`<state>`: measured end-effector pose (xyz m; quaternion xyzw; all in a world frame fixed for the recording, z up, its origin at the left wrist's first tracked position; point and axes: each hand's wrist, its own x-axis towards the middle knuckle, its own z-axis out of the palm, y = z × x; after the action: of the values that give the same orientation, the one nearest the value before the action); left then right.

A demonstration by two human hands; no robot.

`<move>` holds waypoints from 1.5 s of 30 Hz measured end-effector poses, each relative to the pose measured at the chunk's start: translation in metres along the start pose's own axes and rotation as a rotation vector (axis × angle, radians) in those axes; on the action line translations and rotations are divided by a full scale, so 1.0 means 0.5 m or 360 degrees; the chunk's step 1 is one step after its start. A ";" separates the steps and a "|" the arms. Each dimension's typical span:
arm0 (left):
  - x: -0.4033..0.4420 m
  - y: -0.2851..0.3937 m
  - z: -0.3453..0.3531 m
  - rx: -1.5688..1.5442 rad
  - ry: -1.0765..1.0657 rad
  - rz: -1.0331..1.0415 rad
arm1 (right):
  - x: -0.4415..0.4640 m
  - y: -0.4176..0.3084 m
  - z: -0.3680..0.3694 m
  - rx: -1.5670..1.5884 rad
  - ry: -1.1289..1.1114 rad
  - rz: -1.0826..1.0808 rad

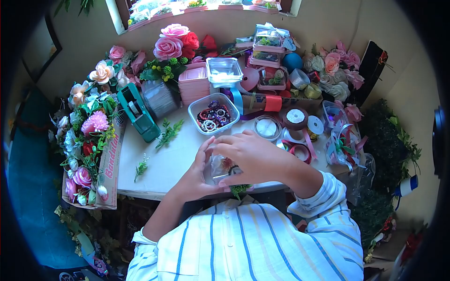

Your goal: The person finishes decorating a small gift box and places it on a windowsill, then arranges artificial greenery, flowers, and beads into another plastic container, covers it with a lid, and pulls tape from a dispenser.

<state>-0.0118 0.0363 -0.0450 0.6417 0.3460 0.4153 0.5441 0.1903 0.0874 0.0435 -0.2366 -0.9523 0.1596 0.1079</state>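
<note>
Near the table's front edge, my left hand (199,172) is curved around the left side of a small clear plastic box (219,167). My right hand (248,157) reaches over the box from the right, its fingers bent across the top and the thumb low at its front. Something reddish-brown shows inside the box, partly covered by my fingers. Green foliage (240,190) sticks out below my right thumb. Just beyond my hands stands an open clear tub (191,112) of beaded bracelets (213,117).
A green tape dispenser (139,114) and green sprigs (169,133) lie left, beside a carton (110,173) of artificial flowers. Ribbon spools (295,117) are at the right. Stacked pink boxes (193,84) and a clear container (224,70) stand at the back.
</note>
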 end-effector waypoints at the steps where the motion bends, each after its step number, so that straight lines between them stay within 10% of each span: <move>1: 0.001 -0.004 -0.001 0.0003 0.0011 0.0085 | -0.011 -0.001 0.000 0.0002 0.0001 0.0003; 3: -0.004 -0.005 -0.003 0.0003 0.0013 0.0031 | -0.040 -0.005 -0.002 0.0030 0.0668 -0.0132; 12: -0.012 -0.019 -0.006 0.0165 0.0007 0.0010 | -0.200 -0.009 0.168 -0.0073 0.1248 -0.0148; 45: -0.014 -0.018 -0.006 0.0425 -0.0071 0.0106 | -0.174 -0.015 0.238 0.0576 0.1408 0.0356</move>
<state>-0.0173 0.0327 -0.0548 0.7287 0.3645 0.3691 0.4471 0.2289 0.0089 -0.0751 -0.3600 -0.7409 0.2174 0.5236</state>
